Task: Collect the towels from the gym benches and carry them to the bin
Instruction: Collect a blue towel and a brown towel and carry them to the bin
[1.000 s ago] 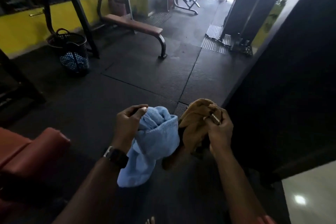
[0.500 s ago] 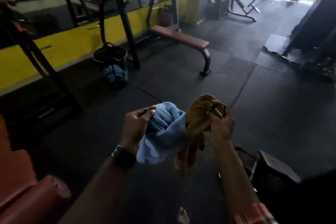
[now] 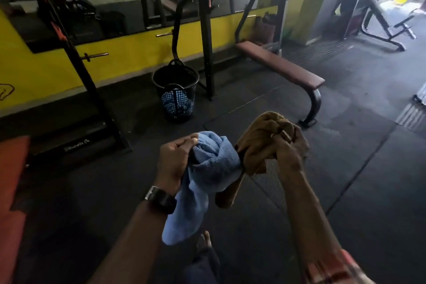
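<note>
Since the earlier frames the view has swung left and moved closer to the yellow wall (image 3: pixel 129 53): the bin (image 3: pixel 176 92) and the bench (image 3: pixel 280 65), which stood further off, now lie nearer and more central, and the dark partition on the right is gone from sight. Both hands have kept their hold on the towels throughout.

The left hand (image 3: pixel 174 163), with a dark watch (image 3: pixel 161 198) on its wrist, has its fingers (image 3: pixel 187 143) closed around the bunched top of the blue towel (image 3: pixel 207 168); the rest of that towel hangs down below the wrist. The right hand (image 3: pixel 289 147) has its fingers closed around the crumpled brown towel (image 3: pixel 258 138), a tail of which hangs beneath. The two towels touch in the middle, held in the air above the dark rubber floor (image 3: pixel 345 134).

The bin is a black perforated basket with a handle, standing on the floor just beside the wall, at the foot of a black rack upright (image 3: pixel 206 30). Something blue shows through its holes. The bench stands to the right of the bin, its brown pad bare, running from the wall out towards the room. A bare foot (image 3: pixel 204 241) shows at the bottom edge, and a red pad (image 3: pixel 11 191) fills the left edge.
</note>
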Demonstrator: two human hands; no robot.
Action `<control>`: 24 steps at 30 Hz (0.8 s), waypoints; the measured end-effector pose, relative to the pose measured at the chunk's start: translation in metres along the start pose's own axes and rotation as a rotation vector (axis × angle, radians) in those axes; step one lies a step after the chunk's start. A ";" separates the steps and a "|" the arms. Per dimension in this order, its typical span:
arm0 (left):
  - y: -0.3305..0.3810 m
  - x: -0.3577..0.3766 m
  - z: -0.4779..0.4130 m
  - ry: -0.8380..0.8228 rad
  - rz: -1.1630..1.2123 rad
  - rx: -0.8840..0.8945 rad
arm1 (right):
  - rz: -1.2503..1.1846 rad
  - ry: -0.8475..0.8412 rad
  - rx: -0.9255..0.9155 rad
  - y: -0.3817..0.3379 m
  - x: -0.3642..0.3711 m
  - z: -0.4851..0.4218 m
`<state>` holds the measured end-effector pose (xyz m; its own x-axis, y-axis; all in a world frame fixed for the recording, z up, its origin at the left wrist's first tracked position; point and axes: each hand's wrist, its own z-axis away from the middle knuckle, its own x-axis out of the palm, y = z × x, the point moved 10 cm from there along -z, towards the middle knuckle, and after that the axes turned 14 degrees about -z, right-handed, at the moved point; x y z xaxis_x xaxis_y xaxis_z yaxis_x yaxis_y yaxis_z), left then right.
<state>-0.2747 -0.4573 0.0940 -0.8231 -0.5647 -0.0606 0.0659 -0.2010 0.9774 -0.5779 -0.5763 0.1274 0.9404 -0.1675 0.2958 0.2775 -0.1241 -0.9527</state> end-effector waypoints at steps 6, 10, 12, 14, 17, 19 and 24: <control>0.039 0.014 -0.162 0.086 0.032 -0.040 | -0.043 -0.061 0.024 0.023 0.096 -0.125; 0.072 0.010 -0.248 0.166 -0.030 0.010 | -0.077 -0.084 0.044 0.047 0.154 -0.195; 0.080 0.003 -0.280 0.227 -0.058 0.025 | -0.083 -0.094 0.053 0.059 0.177 -0.224; 0.090 -0.001 -0.325 0.283 -0.069 0.059 | -0.111 -0.111 0.062 0.072 0.204 -0.266; 0.116 -0.003 -0.397 0.327 -0.073 0.133 | -0.181 -0.140 0.075 0.091 0.246 -0.328; 0.142 -0.002 -0.451 0.349 -0.069 0.181 | -0.246 -0.142 0.076 0.101 0.278 -0.373; 0.221 0.003 -0.575 0.428 -0.142 0.295 | -0.361 -0.206 0.113 0.129 0.376 -0.483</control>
<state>0.0620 -0.9635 0.1934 -0.5050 -0.8364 -0.2131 -0.2413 -0.1003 0.9653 -0.2837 -1.1274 0.1494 0.7951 0.0675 0.6027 0.6054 -0.0290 -0.7954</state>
